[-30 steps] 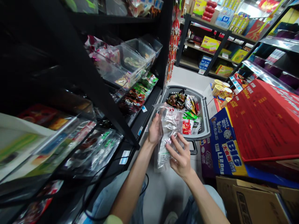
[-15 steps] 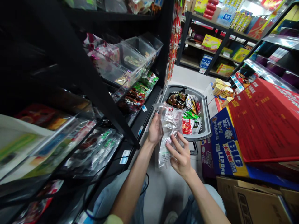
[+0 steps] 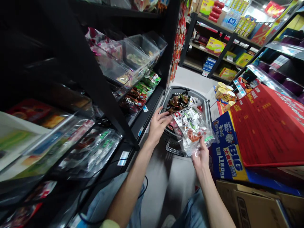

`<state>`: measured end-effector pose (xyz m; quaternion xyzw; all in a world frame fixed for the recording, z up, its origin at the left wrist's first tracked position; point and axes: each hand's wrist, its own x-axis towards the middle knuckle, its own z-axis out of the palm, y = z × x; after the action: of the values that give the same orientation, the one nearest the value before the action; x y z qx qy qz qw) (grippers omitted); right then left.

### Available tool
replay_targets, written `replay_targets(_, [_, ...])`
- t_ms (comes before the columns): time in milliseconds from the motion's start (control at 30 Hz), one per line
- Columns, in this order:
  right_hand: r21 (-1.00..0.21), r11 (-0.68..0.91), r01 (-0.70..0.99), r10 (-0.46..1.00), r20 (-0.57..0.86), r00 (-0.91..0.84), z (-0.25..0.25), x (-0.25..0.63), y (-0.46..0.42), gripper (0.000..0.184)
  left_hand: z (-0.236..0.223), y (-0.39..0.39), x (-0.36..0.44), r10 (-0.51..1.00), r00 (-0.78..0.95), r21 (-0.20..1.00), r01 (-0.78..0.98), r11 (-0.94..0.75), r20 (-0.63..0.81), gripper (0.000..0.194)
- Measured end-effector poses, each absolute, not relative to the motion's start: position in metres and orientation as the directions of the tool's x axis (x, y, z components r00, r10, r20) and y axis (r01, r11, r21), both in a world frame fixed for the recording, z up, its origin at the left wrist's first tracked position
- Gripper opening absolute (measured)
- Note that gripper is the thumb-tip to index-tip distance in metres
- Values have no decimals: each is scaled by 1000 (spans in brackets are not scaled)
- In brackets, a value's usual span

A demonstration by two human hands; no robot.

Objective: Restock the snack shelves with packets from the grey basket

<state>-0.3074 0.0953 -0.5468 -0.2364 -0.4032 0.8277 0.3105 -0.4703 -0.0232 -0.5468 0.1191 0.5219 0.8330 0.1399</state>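
clearly, the right hand (image 3: pixel 200 153) has hold of the clear bag (image 3: pixel 190 125), its thumb and fingers pinched on the lower right part. the left hand (image 3: pixel 158 123) has its fingers loosely spread beside the bag's upper left edge; whether its fingertips touch the plastic is hard to make out. the bag is tilted in front of the grey basket (image 3: pixel 209 114) on the floor (image 3: pixel 182 174), covering much of the basket's near side and part of what lies inside. its print shows a reddish-brown picture and some green, but glare and creases blur most of the small lettering.

beyond the bag, dark packets (image 3: pixel 179 100) show at the far left of the basket; the packets nearer the person are mostly hidden. on the left, the black shelf (image 3: pixel 128 126) holds clear tubs (image 3: pixel 125 60), and its lower left goods are smeared and cut off by the frame. on the right, the red box (image 3: pixel 263 126) sits above the blue box (image 3: pixel 228 145), with the cardboard box (image 3: pixel 258 205) below, cut off at the bottom edge. only part of one shoe (image 3: pixel 169 220) shows at the bottom.
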Motion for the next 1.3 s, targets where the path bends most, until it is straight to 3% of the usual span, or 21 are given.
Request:
replay_targets(100, [-796, -507, -331, 693, -148, -705, -556, -311, 95, 41, -544, -22, -469, 451, -892, 861, -249, -442, -27, 61])
replay_targets(200, [-798, -535, -277, 638, -167, -751, -563, -313, 90, 41, -544, -21, -470, 311, -950, 871, -162, -464, -11, 47])
replay_targets(567, [-822, -520, -231, 592, -152, -791, -571, -312, 83, 44, -550, -19, -476, 96, -995, 848, -79, -524, -33, 43])
replay_targets(733, [-846, -492, -204, 590, -152, -793, -572, -314, 84, 46, -549, -18, -477, 79, -996, 845, -69, -531, -32, 38])
replay_targets(900, [-874, -477, -95, 593, -240, -769, -572, -309, 87, 51, -538, -24, -479, 57, -997, 866, -72, -495, -51, 37])
replay_targets(967, [-865, -496, -69, 625, -301, -720, -574, -309, 90, 50, -531, -27, -476, 57, -998, 892, -17, -452, 10, 32])
replay_targets(1067, [-844, -535, -41, 622, -361, -695, -574, -317, 94, 49, -517, -33, -463, 108, -971, 918, 160, -364, 213, 22])
replay_targets(1200, [-853, -520, -35, 618, -348, -705, -570, -328, 92, 48, -484, -44, -432, 244, -904, 917, 280, -283, 352, 47])
replay_targets(1300, [-904, -426, -45, 622, -256, -740, -570, -332, 88, 44, -457, -55, -403, 351, -846, 916, 358, -181, 400, 46])
